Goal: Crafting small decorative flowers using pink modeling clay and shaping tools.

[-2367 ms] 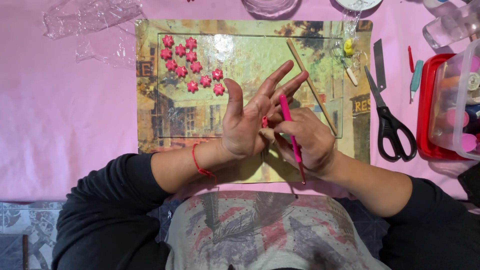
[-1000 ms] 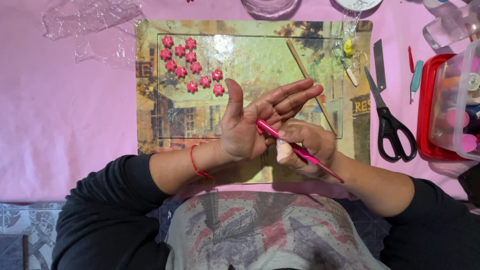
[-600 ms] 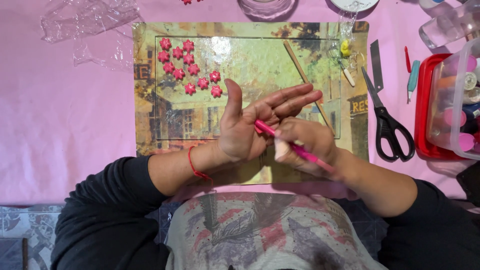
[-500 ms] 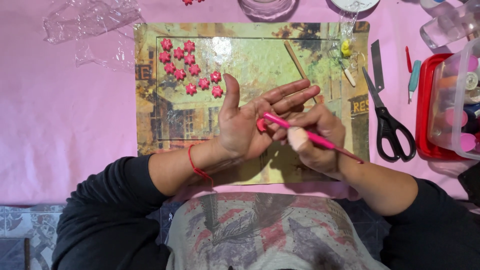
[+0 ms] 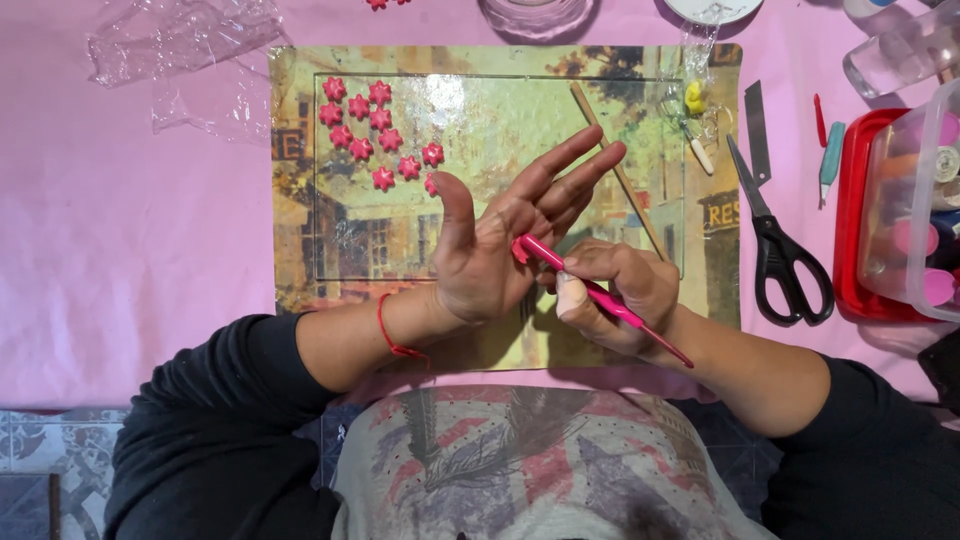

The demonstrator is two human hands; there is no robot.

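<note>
Pink tool sits mid-desk near the front edge, gripped in the closed right hand, tip pressing a small pink piece on the left hand, which is flat open, palm up, holding nothing else. Pink star shapes lie on the picture mat toward the far edge; black scissors and a red tray sit by the right edge.

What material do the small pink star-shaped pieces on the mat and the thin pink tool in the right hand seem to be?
Small pink star-shaped pieces: probably soft modelling clay or a similar paste; matte, with rounded, pressed edges.
Thin pink tool: apparently plastic; smooth, evenly coloured, slightly glossy, held in the right hand.
</note>
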